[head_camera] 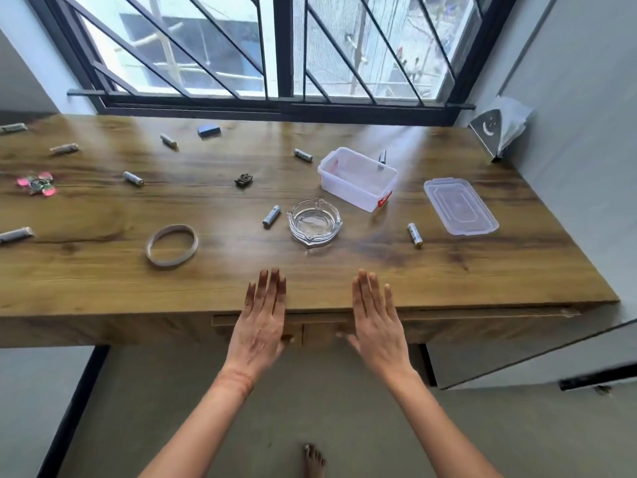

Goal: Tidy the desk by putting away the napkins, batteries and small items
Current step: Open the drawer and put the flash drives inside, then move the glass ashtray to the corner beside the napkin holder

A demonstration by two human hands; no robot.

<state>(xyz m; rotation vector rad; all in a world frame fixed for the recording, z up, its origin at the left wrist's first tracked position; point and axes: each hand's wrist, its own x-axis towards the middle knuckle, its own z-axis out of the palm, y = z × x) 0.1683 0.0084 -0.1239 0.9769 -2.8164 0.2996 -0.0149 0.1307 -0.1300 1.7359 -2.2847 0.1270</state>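
Our two hands are nearest, side by side over the front edge of the bench. The left hand and the right hand are flat, palms down, with fingers straight and pointing at the window. Each grip is apart and holds nothing.

The left-edge battery lies crosswise, its long axis running left to right, with a pink trinket beyond it. Other batteries are strewn across the far left half. A rubber band lies flat, ahead and left of our left hand.

The middle battery lies just beside the glass ashtray, its long axis tilted away from us and to the right. Behind the ashtray stands the open clear box, set at a slant. Its lid lies apart on the right. The right battery lies between ashtray and lid, pointing nearly straight away from us.

The napkins stand in a holder at the far right corner, by the wall. Open wood runs between our fingertips and the ashtray.
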